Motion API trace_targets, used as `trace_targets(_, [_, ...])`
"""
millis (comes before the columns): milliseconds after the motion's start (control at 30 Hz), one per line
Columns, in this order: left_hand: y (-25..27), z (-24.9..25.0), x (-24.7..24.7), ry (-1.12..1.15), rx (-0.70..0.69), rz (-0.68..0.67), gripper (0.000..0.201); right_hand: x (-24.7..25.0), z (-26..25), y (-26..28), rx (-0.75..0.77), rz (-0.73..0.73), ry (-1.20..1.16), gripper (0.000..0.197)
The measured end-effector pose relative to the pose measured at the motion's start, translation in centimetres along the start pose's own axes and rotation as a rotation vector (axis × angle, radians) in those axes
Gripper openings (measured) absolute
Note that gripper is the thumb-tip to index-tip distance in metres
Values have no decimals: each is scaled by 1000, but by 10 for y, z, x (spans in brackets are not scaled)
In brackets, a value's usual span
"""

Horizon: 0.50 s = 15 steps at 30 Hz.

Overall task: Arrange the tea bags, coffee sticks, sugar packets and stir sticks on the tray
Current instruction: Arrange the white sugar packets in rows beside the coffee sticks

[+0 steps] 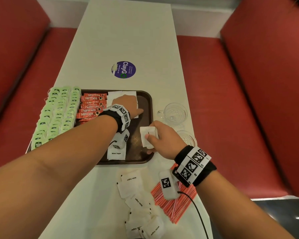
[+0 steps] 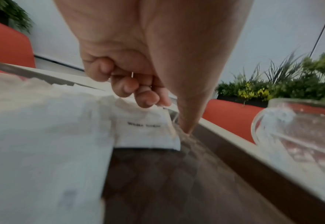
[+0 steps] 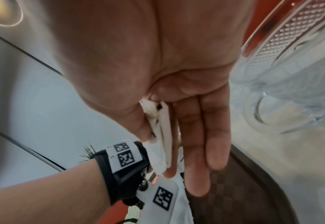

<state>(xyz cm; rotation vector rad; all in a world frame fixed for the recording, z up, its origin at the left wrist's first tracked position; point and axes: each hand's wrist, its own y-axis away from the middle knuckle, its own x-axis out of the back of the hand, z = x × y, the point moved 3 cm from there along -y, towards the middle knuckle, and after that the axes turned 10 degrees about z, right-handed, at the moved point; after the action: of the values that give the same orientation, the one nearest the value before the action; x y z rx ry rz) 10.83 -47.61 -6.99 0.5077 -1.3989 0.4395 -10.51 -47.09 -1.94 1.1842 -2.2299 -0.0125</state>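
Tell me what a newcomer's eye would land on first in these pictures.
First, the two bare hands over the brown tray: the right hand has a grip on a few white sugar packets above its near right part, while the left hand rests on sugar packets already laid at the far side. Next, the bright green tea bags along the tray's left edge, beside the red coffee sticks.

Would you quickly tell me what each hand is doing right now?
Left hand: fingers curled, resting on sugar packets in the tray.
Right hand: pinching sugar packets.
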Motion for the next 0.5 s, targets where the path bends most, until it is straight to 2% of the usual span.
trace_targets(100, [11, -3, 23, 274, -5, 49, 38, 0, -4, 1, -33, 19, -53, 13])
trace_targets(200, [37, -3, 47, 527, -59, 91, 40, -2, -6, -2, -44, 34, -113, 14])
trace_targets(400, [94, -8, 56, 758, -131, -113, 40, -9, -6, -7, -20, 39, -217, 17])
trace_targets(500, [102, -12, 52, 907, -122, -105, 30, -11, -7, -6, -3, 49, -217, 19])
